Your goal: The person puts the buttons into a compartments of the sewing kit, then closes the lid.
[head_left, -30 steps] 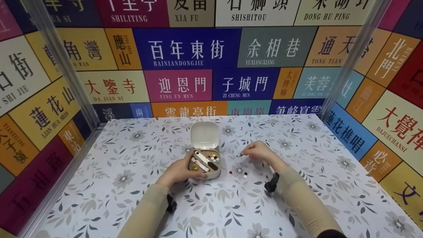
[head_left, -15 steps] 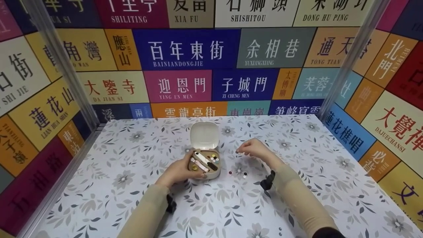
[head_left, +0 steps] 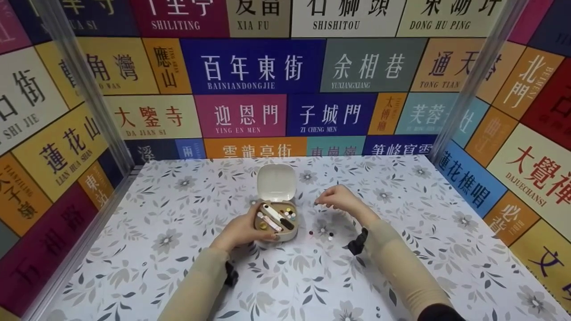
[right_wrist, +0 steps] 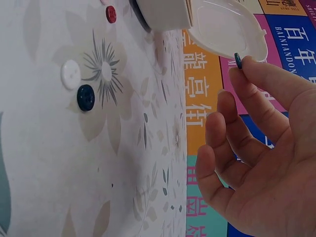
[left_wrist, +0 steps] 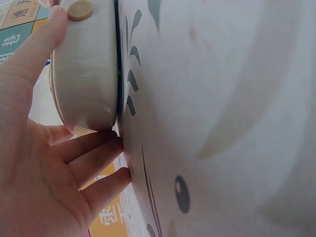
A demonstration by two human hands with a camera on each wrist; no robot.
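My left hand (head_left: 238, 229) grips the near left side of a small cream sewing box (head_left: 287, 235), thumb on its front beside a tan round knob (left_wrist: 80, 10). The box's lid (head_left: 276, 183) stands raised at the back. Inside lie a white tool with a dark end (head_left: 277, 216), a pinkish-white stick (head_left: 271, 224), and several small buttons (head_left: 290, 215) on the right. To the right of the box, my right hand (head_left: 342, 199) is held above the table. Its thumb and index finger pinch a small dark teal button (right_wrist: 238, 60).
A red button (right_wrist: 111, 15), a white button (right_wrist: 70, 74) and another dark teal button (right_wrist: 86, 98) lie on the flower-patterned tablecloth (head_left: 187, 272), right of the box. Panels with printed characters (head_left: 250, 67) wall the table at the back and sides.
Carrying the pinched button, my right hand has moved left and slightly up, closer to the box. My left hand and the box have stayed in place.
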